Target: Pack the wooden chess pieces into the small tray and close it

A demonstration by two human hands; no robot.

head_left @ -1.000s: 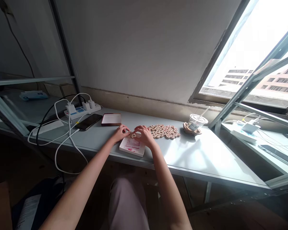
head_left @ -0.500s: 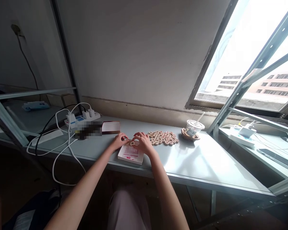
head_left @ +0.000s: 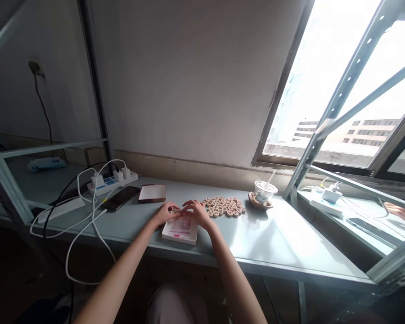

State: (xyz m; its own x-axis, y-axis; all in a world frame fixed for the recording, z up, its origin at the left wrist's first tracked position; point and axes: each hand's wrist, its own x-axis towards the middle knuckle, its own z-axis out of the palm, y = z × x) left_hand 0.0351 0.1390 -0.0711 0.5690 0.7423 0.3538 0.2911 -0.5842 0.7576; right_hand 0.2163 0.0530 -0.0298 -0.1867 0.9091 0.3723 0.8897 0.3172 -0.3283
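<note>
A shallow white box [head_left: 179,238] with red and purple lines on its inside lies near the table's front edge. My left hand [head_left: 164,214] is at its far left corner, thumb and fingers curled round what looks like a xiangqi piece [head_left: 171,209]. My right hand [head_left: 196,212] arches over the far right side, fingertips bent down close to the left fingers. Whatever lies under those right fingertips is hidden. Just right of this hand, several round wooden xiangqi pieces [head_left: 224,207] with carved characters lie flat in a close cluster.
A dark red-edged box lid [head_left: 151,193] lies behind left, beside a phone [head_left: 121,199]. White cables run from a power strip [head_left: 113,181]. A lidded plastic cup [head_left: 265,191] with a straw stands in a brown holder at right. Another person's hand [head_left: 403,213] shows at far right.
My right fingers have closed in toward the left hand, and the piece that showed between them is now hidden. The camera view has tilted up slightly. A person's hand has appeared at far right.
</note>
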